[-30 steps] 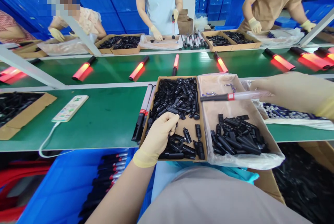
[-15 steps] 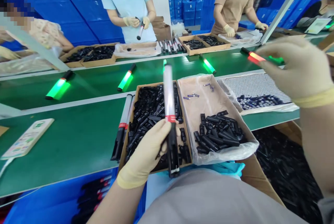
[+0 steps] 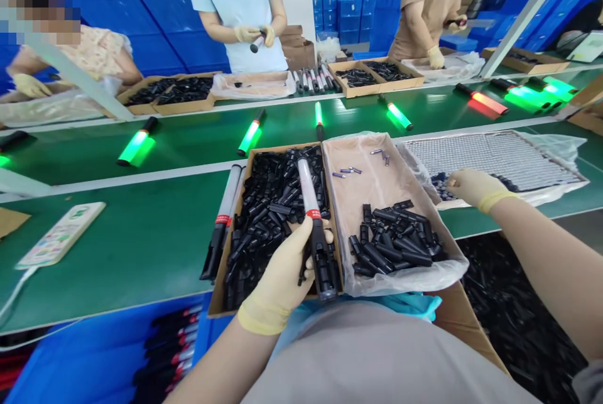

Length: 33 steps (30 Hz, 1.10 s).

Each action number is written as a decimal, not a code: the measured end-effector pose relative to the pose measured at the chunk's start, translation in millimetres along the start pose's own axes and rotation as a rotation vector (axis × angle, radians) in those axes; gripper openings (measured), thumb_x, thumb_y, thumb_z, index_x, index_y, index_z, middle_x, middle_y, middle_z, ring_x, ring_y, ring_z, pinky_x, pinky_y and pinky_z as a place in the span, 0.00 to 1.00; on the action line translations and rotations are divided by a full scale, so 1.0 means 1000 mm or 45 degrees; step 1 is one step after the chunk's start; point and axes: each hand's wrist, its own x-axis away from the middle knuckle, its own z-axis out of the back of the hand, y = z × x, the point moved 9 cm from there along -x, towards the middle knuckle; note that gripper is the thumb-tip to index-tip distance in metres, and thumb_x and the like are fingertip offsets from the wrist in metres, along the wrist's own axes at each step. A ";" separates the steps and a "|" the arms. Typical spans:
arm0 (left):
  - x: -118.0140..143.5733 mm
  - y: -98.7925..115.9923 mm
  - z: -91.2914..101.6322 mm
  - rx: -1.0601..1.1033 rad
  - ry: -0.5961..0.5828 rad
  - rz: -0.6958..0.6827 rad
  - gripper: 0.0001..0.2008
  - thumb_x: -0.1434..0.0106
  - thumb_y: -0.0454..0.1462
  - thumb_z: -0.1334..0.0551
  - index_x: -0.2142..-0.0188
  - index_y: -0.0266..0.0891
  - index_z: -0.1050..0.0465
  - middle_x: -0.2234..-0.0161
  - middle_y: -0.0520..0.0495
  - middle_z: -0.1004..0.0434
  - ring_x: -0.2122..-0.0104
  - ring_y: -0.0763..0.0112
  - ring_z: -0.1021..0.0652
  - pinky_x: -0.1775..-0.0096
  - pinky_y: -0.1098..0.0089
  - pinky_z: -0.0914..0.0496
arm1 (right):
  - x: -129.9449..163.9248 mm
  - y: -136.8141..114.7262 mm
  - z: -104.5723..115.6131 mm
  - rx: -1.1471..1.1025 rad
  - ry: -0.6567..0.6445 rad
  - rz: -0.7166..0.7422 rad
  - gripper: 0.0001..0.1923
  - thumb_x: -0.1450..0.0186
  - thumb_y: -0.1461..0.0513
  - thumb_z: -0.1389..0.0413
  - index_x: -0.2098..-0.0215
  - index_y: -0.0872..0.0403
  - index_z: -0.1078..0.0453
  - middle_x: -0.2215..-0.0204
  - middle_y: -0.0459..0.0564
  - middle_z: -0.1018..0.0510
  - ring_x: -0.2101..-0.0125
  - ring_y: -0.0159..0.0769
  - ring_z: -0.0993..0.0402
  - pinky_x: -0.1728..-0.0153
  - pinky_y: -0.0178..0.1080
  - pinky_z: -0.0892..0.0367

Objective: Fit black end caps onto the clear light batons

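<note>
A black-handled baton (image 3: 309,193) is held in the left hand (image 3: 288,262) above a carton (image 3: 217,306) of black parts. Small cylinders (image 3: 440,186) are reached at right by the right hand (image 3: 475,189). Beyond, batons glowing green (image 3: 399,116) and one glowing red (image 3: 488,103) are spread along a green belt (image 3: 202,131).

left grip (image 3: 285,267): curled | right grip (image 3: 475,188): angled downward | right arm (image 3: 551,272): outstretched

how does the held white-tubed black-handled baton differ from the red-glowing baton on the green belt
The white-tubed black-handled baton is unlit; the red-glowing baton is lit. The white-tubed one is in the gloved left hand; the red-glowing one lies on the green belt. Both have black handles.
</note>
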 end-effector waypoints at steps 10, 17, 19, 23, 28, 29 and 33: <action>0.002 -0.003 -0.016 0.059 -0.111 -0.069 0.21 0.39 0.53 0.32 0.61 0.37 0.25 0.75 0.54 0.26 0.86 0.86 0.43 0.85 0.80 0.53 | 0.109 -0.133 0.037 -0.884 0.269 0.305 0.16 0.37 0.53 0.39 0.52 0.46 0.24 0.60 0.49 0.16 0.64 0.41 0.19 0.62 0.43 0.24; 0.004 0.001 -0.021 0.088 -0.138 -0.161 0.22 0.38 0.54 0.33 0.58 0.37 0.25 0.72 0.53 0.26 0.85 0.86 0.41 0.84 0.81 0.50 | 0.182 -0.268 0.032 -0.807 0.386 1.072 0.03 0.30 0.64 0.42 0.58 0.49 0.29 0.62 0.43 0.17 0.63 0.32 0.19 0.59 0.34 0.22; 0.006 0.002 -0.017 0.080 -0.129 -0.188 0.23 0.37 0.56 0.35 0.58 0.38 0.25 0.75 0.54 0.29 0.84 0.85 0.42 0.84 0.81 0.50 | 0.183 -0.276 0.030 -0.793 0.458 1.154 0.02 0.29 0.65 0.43 0.60 0.50 0.31 0.63 0.46 0.18 0.63 0.33 0.19 0.60 0.36 0.22; 0.007 0.003 -0.011 0.073 -0.107 -0.218 0.23 0.36 0.56 0.36 0.60 0.37 0.25 0.75 0.54 0.30 0.84 0.85 0.43 0.84 0.80 0.51 | 0.193 -0.281 0.032 -0.717 0.697 1.233 0.06 0.31 0.67 0.41 0.59 0.51 0.33 0.65 0.48 0.19 0.64 0.34 0.21 0.62 0.38 0.23; 0.004 0.002 -0.003 0.041 -0.042 -0.251 0.25 0.37 0.57 0.36 0.64 0.36 0.26 0.79 0.56 0.36 0.84 0.84 0.45 0.84 0.79 0.52 | 0.201 -0.284 0.027 -0.653 0.646 1.233 0.02 0.28 0.63 0.44 0.61 0.52 0.30 0.63 0.49 0.18 0.63 0.33 0.21 0.61 0.38 0.24; 0.003 0.002 0.000 0.054 -0.020 -0.253 0.24 0.37 0.57 0.35 0.64 0.36 0.26 0.79 0.57 0.37 0.84 0.84 0.45 0.83 0.79 0.52 | 0.203 -0.284 0.025 -0.640 0.605 1.252 0.05 0.27 0.61 0.45 0.59 0.53 0.28 0.61 0.51 0.17 0.61 0.35 0.20 0.59 0.39 0.24; 0.001 0.004 0.005 0.100 0.013 -0.291 0.23 0.41 0.56 0.31 0.64 0.37 0.27 0.76 0.56 0.33 0.83 0.85 0.45 0.83 0.79 0.51 | 0.214 -0.291 0.019 -0.488 0.523 1.369 0.19 0.25 0.53 0.50 0.51 0.58 0.25 0.53 0.56 0.18 0.45 0.47 0.25 0.49 0.49 0.25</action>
